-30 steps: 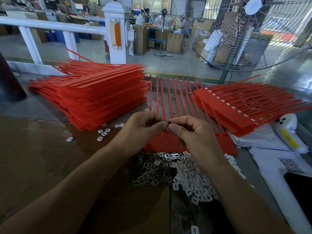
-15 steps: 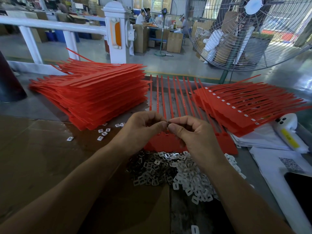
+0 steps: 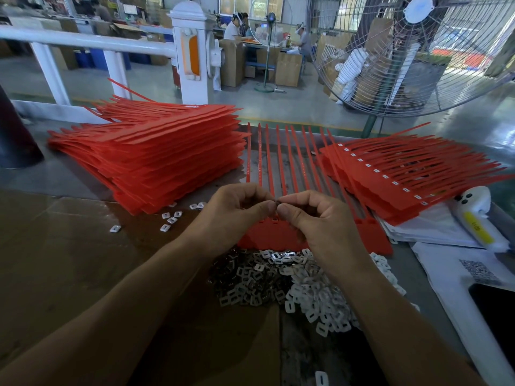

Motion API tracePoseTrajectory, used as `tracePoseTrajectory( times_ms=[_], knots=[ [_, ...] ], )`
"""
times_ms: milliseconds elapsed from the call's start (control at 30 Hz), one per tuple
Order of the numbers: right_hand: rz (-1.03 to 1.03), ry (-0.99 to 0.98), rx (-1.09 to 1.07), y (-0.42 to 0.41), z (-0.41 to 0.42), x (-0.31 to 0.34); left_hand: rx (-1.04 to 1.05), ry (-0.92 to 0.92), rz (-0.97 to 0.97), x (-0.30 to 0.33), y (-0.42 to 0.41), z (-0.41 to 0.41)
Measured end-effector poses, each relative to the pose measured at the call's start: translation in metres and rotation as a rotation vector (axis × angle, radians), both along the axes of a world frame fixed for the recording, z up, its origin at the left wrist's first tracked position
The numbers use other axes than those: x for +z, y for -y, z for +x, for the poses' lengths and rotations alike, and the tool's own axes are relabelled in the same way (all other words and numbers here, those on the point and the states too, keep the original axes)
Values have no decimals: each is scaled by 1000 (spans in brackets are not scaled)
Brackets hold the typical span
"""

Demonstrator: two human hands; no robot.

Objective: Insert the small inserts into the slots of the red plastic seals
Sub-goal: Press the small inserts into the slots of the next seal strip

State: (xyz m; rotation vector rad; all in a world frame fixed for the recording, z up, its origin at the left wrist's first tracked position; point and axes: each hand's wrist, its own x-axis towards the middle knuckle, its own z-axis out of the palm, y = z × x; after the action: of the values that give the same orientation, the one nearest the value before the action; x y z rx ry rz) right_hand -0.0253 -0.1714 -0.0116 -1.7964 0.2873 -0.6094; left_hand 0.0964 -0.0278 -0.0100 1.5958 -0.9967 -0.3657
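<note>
The grey tabletop [image 3: 69, 176] is partly covered by a sheet of brown cardboard [image 3: 69, 260]. The landmark is the heap of small white and metal inserts [image 3: 292, 282] at the near centre. Directly behind the heap lies a row of red plastic seals [image 3: 281, 168], flat tag ends touching the heap and straps pointing away. Behind and left of the heap stands a tall stack of red seals [image 3: 161, 157]; behind and right of it lies a lower fanned stack of red seals with white inserts fitted [image 3: 404, 174]. A few loose inserts [image 3: 170, 218] lie left of the heap. A white handheld device with a yellow label [image 3: 476, 218] rests on white papers right of the heap. Beyond the tabletop are a white railing [image 3: 83, 40], a large wire-guard fan [image 3: 418, 51] and seated workers.

Above the heap, the left hand [image 3: 234, 218] and right hand [image 3: 315, 221] meet fingertip to fingertip, fingers curled, together pinching one small dark insert [image 3: 276, 203].
</note>
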Motion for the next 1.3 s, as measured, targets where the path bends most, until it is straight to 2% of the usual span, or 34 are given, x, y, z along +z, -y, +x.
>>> tracePoseTrajectory(
  times_ms=[433, 567, 1033, 1300],
  knots=[
    [-44, 4, -22, 1, 1, -1, -16, -45, 27, 0, -1, 0],
    [-37, 11, -28, 1, 0, -1, 4, -8, 66, 2, -2, -2],
    [-224, 20, -13, -5, -2, 6, 41, -63, 56, 7, -3, -6],
    [-148, 2, -43, -3, -1, 4, 31, -25, 16, 6, -4, -5]
  ],
)
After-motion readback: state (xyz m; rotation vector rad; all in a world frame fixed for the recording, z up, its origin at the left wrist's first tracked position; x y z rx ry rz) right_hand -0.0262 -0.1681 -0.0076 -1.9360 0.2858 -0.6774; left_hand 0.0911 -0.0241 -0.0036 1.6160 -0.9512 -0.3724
